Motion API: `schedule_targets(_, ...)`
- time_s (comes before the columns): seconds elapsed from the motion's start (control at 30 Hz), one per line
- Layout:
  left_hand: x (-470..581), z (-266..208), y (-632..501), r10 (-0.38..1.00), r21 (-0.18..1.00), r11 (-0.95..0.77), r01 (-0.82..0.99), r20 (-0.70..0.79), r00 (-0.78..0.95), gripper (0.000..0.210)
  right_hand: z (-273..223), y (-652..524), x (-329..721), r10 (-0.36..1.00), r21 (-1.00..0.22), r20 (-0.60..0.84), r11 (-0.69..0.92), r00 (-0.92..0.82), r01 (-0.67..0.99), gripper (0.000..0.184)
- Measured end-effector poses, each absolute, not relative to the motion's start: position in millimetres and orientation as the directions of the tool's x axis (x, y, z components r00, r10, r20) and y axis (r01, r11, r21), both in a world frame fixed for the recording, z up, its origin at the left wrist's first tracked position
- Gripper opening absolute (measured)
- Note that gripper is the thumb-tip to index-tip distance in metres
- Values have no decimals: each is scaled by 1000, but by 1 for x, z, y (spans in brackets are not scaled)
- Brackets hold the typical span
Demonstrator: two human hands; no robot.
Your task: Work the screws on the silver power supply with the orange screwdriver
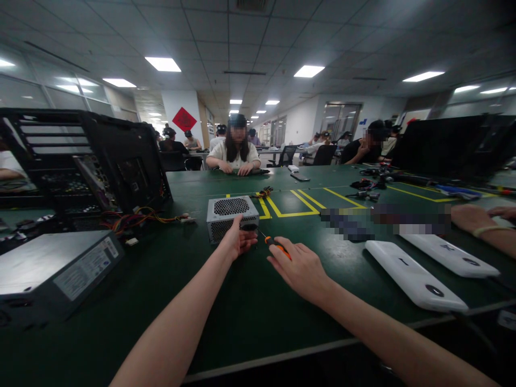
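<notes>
A grey computer power supply [233,208] with a round mesh grille on top stands on the green table in front of me. My left hand [237,241] is at its near right corner, thumb up against the box and fingers curled by its right side, steadying it. From the right, my right hand [300,263] grips a screwdriver [278,246] with an orange and black handle. Its thin shaft points left at the power supply's right face, near a dark socket. Whether the tip touches a screw is too small to tell.
At left are a second power supply [86,274], an open black computer case [84,161] and coloured cables [141,215]. Two white power banks [415,274] lie at right, near another person's hand [471,217]. Yellow tape [298,214] marks the table; a person [234,153] sits opposite.
</notes>
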State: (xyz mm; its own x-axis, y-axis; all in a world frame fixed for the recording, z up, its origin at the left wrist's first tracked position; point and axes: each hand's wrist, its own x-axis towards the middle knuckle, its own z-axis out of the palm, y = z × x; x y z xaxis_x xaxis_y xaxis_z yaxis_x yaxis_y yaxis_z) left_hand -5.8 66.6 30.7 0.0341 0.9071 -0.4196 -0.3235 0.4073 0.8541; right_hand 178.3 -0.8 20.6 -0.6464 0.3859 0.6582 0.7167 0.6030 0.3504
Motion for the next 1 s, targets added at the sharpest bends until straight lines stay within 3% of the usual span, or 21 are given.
schedule_targets(0.13,-5,31,66,910,857,402,-322,-414,34,58,18,0,177,343,411,606,638,-718,652,25)
schedule_targets(0.33,-5,31,66,906,853,411,-323,-421,41,61,20,1,177,393,341,663,600,-637,724,17)
schedule_targets(0.5,-6,30,67,908,855,406,-322,-416,43,61,19,0,176,360,383,642,615,-677,689,24)
schedule_targets(0.67,-6,29,68,910,860,403,-313,-414,35,62,18,2,176,372,362,681,577,-630,732,17)
schedule_targets(0.83,-6,28,68,910,859,404,-315,-412,45,63,17,3,175,327,414,643,612,-692,674,21)
schedule_targets(1.0,-7,29,69,907,855,412,-315,-419,49,63,18,3,176,357,333,701,601,-617,727,17)
